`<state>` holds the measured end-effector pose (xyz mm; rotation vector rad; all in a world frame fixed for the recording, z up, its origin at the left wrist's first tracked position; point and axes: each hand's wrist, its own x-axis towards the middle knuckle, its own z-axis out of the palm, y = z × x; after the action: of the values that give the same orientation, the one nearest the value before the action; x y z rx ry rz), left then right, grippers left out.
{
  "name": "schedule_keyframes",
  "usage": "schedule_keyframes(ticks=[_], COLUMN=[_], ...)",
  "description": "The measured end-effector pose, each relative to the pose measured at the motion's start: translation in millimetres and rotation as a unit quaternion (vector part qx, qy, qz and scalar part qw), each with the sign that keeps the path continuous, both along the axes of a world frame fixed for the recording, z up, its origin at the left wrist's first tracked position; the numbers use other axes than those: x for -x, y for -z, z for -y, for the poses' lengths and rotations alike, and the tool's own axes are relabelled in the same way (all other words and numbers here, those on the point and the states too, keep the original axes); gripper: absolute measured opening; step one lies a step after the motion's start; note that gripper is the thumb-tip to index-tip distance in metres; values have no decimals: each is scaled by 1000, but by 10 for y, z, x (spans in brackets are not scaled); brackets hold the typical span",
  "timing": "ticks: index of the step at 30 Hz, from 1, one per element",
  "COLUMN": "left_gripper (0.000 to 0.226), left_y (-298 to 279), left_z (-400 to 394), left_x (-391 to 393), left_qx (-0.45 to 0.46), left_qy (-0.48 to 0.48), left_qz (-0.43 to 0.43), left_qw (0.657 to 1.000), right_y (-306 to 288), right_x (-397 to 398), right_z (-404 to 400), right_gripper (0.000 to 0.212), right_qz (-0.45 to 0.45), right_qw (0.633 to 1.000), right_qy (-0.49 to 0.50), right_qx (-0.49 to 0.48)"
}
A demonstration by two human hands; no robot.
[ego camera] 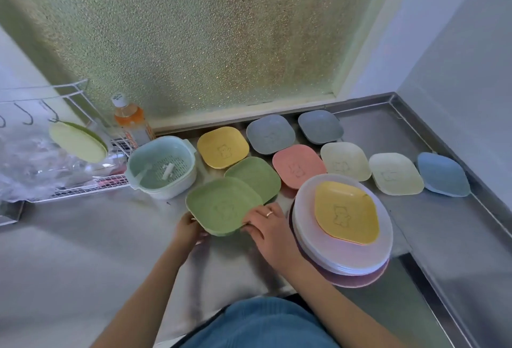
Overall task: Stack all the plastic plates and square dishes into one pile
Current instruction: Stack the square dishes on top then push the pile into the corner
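Steel counter (83, 250), corner position, frosted window (207, 28) behind.

Pile: round plastic plates (343, 253), white over pink, at right front; one yellow square dish (346, 211) seated on top.

In hand: green square dish (221, 206), gripped at its near edge by both hands. Left hand (188, 229) curls round the near left corner; right hand (266, 225) pinches the near right rim, ring on one finger. Whether the dish is lifted or resting on the counter cannot be told.

Loose on counter, unstacked: second green dish (257, 174), partly overlapped by the held one; second yellow dish (223, 146); pink dish (299, 166); two grey dishes (270, 133) and (320, 126) along the back edge; two cream dishes (345, 160) and (396, 177); blue dish (443, 174) farthest right.

Other items: pale green colander bowl (160, 167) just left of the dishes; bottle (131, 120) with white cap behind it; wire rack (83, 181) at left, holding clear plastic and a yellow-green lid (77, 141)
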<state>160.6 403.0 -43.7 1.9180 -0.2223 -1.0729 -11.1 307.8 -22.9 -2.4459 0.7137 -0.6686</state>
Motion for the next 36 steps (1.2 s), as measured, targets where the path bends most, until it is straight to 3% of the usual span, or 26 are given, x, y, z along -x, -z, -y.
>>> schedule_keyframes(ticks=[3,7,11,13,16,23,27,33,36], left_gripper=[31,51,61,55,24,31,20,9,9], left_y=[-22,48,195,227,194,225,315,300,240], left_z=[447,945,1163,1200,1193,1121,1115,1004,974], left_x=[112,387,519,519,516,676,678,726,760], left_qx=[35,15,-63,-103,-134,-130,-136,-125,-53], left_qy=[47,56,71,95,165,277,319,274,191], left_qz=[30,22,102,135,164,264,319,393,395], left_qw=[998,998,990,981,963,915,882,869,897], right_y=[-128,-207,-143,-65,26,81,135,135,129], right_x=[230,668,1103,1235,1322,1483,1552,1509,1499], right_z=[145,332,425,428,404,409,380,398,392], right_gripper=[8,14,13,5,17,15,16,14,18], right_qz=[30,48,-9,-60,-123,-153,-175,-168,-150], right_qw=[995,966,938,928,919,911,905,907,916], right_qy=[83,220,316,341,354,346,338,343,334], right_qx=[56,124,144,140,120,163,191,177,166])
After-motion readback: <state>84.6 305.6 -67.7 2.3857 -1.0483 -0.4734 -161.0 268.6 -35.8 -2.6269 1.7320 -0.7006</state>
